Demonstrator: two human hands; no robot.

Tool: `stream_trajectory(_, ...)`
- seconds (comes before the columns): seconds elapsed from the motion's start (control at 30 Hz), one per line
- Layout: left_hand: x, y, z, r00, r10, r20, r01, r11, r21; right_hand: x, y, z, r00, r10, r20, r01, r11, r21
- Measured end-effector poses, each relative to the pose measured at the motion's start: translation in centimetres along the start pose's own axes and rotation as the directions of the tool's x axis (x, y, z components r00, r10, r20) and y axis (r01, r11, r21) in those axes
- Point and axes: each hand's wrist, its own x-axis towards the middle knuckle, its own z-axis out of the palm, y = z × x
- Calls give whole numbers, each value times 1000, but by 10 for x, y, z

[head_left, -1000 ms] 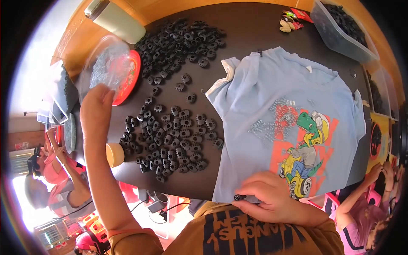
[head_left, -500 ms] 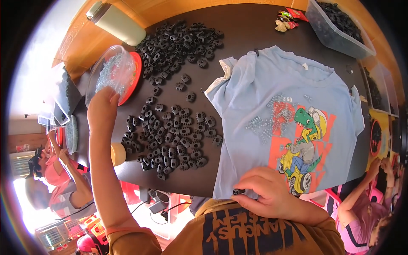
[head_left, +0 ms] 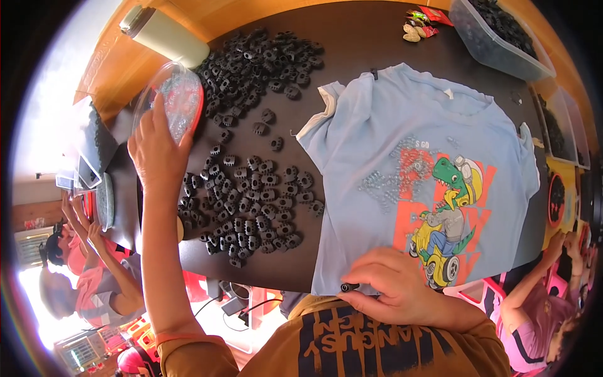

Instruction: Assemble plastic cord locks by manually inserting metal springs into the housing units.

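My left hand reaches over a clear round bowl on the far left, fingers stretched out and thumb apart. Small shiny, pale pieces fill the bowl, and a red round rim or plate shows under its right side. Close to my body, my right hand pinches a small black plastic part with a round end between thumb and fingertips. It rests over the lower edge of a light blue T-shirt with a dinosaur print, spread on the table. Similar small pale pieces lie scattered on the shirt.
Black ribbed plastic parts lie in a far heap and a nearer group on the dark table. A pale bottle lies far left. Peanuts and wrappers lie near a clear bin of black parts. People sit at both sides.
My left hand has gone from closed fingertips at the bowl's near side to stretched fingers over it. My right hand still holds the black part. The whole view has shifted slightly.
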Motion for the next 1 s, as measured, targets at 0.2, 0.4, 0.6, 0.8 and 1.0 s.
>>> stream_trajectory(0.2,18,20,9,989,144,45,-150,966,209,-1,-1,0,1000,12,14,-12,1000,5)
stream_trajectory(0.4,23,21,15,982,34,186,-35,999,4,-2,3,0,998,-55,-23,55,998,27)
stream_trajectory(0.6,12,5,18,983,32,181,-20,997,-69,-3,4,-2,998,-55,-14,56,998,32)
stream_trajectory(0.8,11,-4,23,987,71,146,-57,993,-103,-2,3,-1,998,-68,-12,69,997,28)
stream_trajectory(1.0,17,13,17,984,130,120,-114,985,-132,-4,3,1,997,-75,-28,76,997,22)
